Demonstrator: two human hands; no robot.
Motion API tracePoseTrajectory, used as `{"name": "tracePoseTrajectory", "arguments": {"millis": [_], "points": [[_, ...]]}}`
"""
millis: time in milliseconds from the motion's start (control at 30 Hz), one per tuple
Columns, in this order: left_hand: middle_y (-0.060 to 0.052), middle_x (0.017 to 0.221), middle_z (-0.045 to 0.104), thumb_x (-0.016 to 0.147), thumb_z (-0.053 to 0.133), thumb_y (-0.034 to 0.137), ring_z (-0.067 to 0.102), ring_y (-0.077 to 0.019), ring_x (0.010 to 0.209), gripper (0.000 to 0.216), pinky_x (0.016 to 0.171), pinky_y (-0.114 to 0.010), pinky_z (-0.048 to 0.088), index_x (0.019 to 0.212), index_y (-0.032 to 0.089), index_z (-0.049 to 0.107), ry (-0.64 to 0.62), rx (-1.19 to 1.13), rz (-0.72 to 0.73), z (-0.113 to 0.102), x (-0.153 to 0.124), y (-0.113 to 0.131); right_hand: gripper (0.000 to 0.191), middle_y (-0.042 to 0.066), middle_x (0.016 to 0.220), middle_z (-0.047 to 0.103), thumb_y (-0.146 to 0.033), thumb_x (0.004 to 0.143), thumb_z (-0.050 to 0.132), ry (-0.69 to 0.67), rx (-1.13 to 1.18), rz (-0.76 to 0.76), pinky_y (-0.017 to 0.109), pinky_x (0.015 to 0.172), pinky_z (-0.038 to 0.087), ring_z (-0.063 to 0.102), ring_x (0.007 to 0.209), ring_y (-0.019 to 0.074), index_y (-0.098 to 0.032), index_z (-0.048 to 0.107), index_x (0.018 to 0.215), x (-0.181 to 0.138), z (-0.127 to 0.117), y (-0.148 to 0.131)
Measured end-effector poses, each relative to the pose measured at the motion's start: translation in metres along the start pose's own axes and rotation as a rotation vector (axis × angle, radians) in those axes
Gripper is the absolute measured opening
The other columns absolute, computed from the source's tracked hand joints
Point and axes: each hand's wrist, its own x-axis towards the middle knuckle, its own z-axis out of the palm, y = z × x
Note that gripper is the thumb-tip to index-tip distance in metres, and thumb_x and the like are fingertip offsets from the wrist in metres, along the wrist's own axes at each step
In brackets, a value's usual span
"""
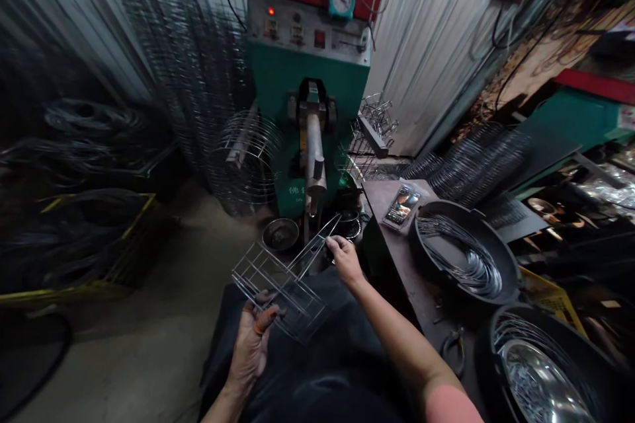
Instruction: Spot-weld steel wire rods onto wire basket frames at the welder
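Observation:
A small wire rack (278, 289), made of thin crossed metal rods, is held tilted above my dark-covered lap. My left hand (254, 337) grips its near left side, with an orange wrap on one finger. At the rack's far right, my right hand (343, 258) pinches a narrow bent wire (317, 246) that points toward the machine. I cannot tell whether this wire is joined to the rack. Just beyond stands a green machine (268, 79), its thick metal arm (315, 152) ending above and behind the wire's tip.
A round metal bowl (280, 234) sits below the machine. On the right-hand table (397, 244) are a phone (401, 205), pliers (454, 349) and a black tub of wires (421, 258). Stacked wire rings (248, 152) stand left of the machine; a yellow-edged crate (133, 238) is further left.

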Motion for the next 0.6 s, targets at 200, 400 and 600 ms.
{"name": "tracePoseTrajectory", "arguments": {"millis": [200, 400, 600], "points": [[0.001, 0.098, 0.052, 0.051, 0.078, 0.031, 0.053, -0.0155, 0.089, 0.045, 0.076, -0.03, 0.048, 0.09, 0.024, 0.055, 0.002, -0.001, -0.022, -0.001, 0.008, 0.001, 0.035, -0.004, 0.053, 0.047, -0.049, 0.072, 0.058, -0.009, 0.079, 0.035, 0.021, 0.048, 0.031, 0.039, 0.049, 0.0072, -0.017, 0.053, 0.06, 0.009, 0.006, 0.0], [0.0, 0.097, 0.052, 0.049, 0.079, 0.03, 0.051, -0.0156, 0.091, 0.047, 0.071, -0.027, 0.048, 0.088, 0.023, 0.055, 0.016, -0.011, -0.021, 0.006, 0.014, 0.007, 0.032, -0.004, 0.054, 0.049, -0.047, 0.071, 0.061, 0.01, 0.196, 0.059, 0.02, 0.047, 0.032, 0.041, 0.047, 0.0066, -0.016, 0.056, 0.066, 0.019, 0.01, 0.009], [0.002, 0.095, 0.051, 0.047, 0.079, 0.03, 0.052, -0.0149, 0.086, 0.047, 0.07, -0.027, 0.047, 0.087, 0.023, 0.055, 0.038, 0.005, -0.024, 0.01, 0.021, 0.013, 0.03, -0.003, 0.056, 0.049, -0.044, 0.071, 0.062, 0.011, 0.219, 0.068, 0.019, 0.048, 0.033, 0.043, 0.049, 0.0063, -0.015, 0.055, 0.066, 0.032, 0.013, 0.013]]}}
